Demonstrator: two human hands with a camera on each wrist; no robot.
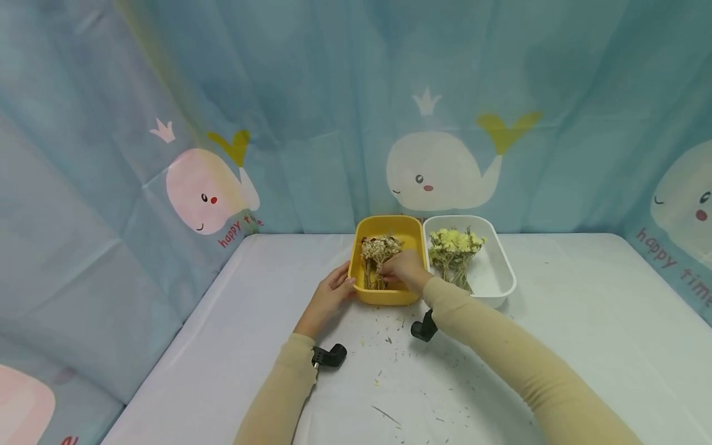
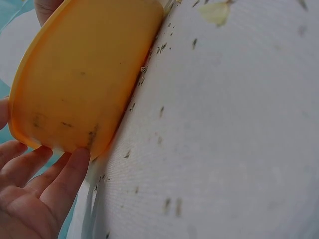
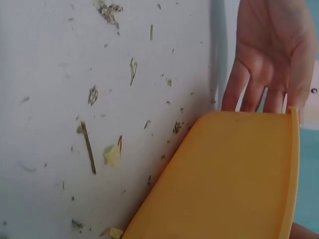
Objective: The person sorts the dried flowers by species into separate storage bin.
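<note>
A yellow plastic tub (image 1: 411, 232) holds bunches of small dried flowers (image 1: 381, 247), cream with some dark heads, on brown stems. My right hand (image 1: 405, 269) reaches over its right rim and grips the stems of a bunch; its fingertips are partly hidden among them. On the tub's left side, my left hand (image 1: 332, 289) holds the wall, fingers outside and thumb at the rim. In the left wrist view those fingers (image 2: 67, 181) press the tub's outer wall (image 2: 94, 64). The right wrist view shows the same left hand (image 3: 269, 59) beyond the tub.
Touching the tub's right side is a white tub (image 1: 497, 278) with yellow dried flowers (image 1: 456, 241). Plant crumbs and a loose stem (image 1: 385, 414) litter the white tabletop (image 1: 289, 278) in front. Behind hangs a blue curtain (image 1: 311, 111) with whale prints.
</note>
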